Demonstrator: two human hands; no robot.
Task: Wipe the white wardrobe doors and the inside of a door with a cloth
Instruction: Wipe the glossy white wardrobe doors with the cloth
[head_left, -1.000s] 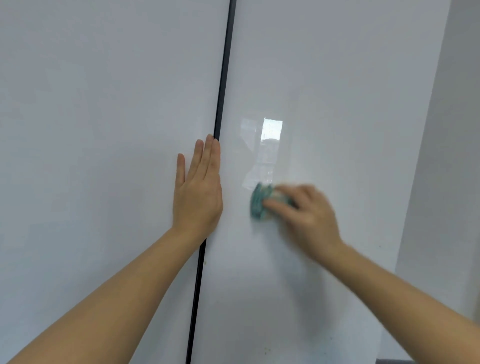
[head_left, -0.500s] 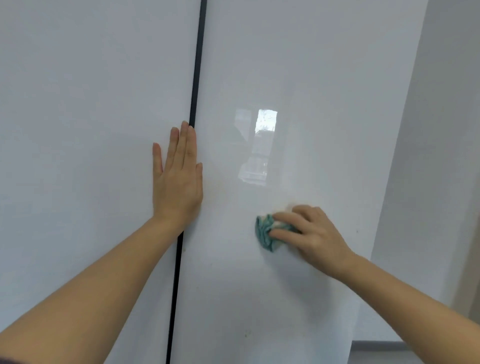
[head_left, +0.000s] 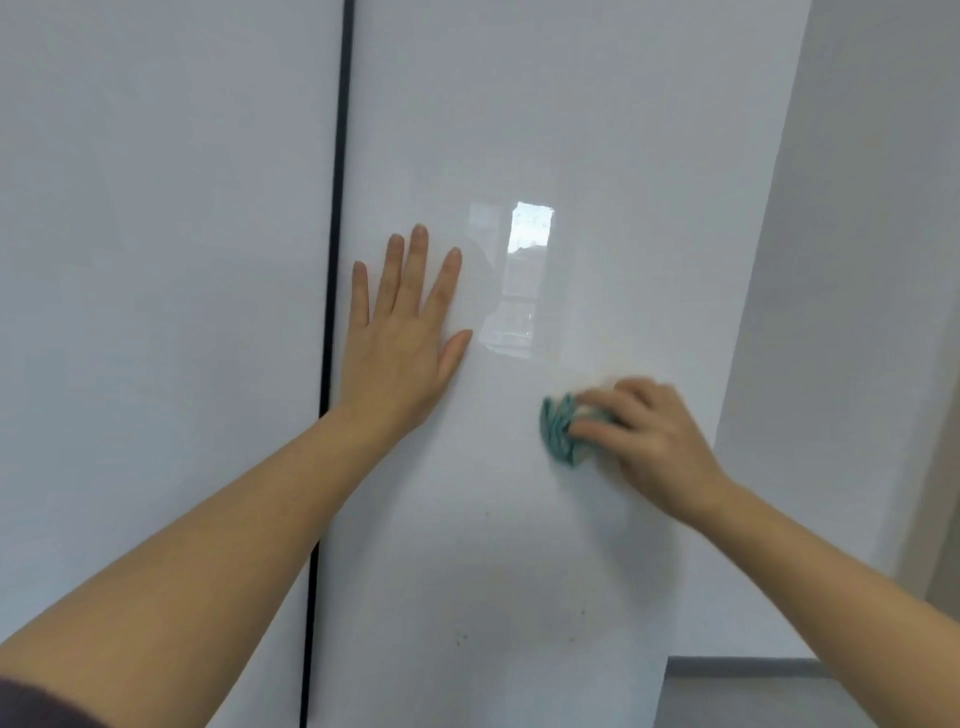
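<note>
Two hands meet the right door (head_left: 597, 130): left hand (head_left: 400, 358) flat, fingers spread, near its left edge; right hand (head_left: 649, 441) grips the bunched cloth (head_left: 558, 428) mid-door. Overlapping strokes should reach the specks (head_left: 460, 638) lower down.

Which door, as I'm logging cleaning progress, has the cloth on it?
The right door, right of the dark gap: the right hand presses the teal cloth on it; the left door has no cloth.
</note>
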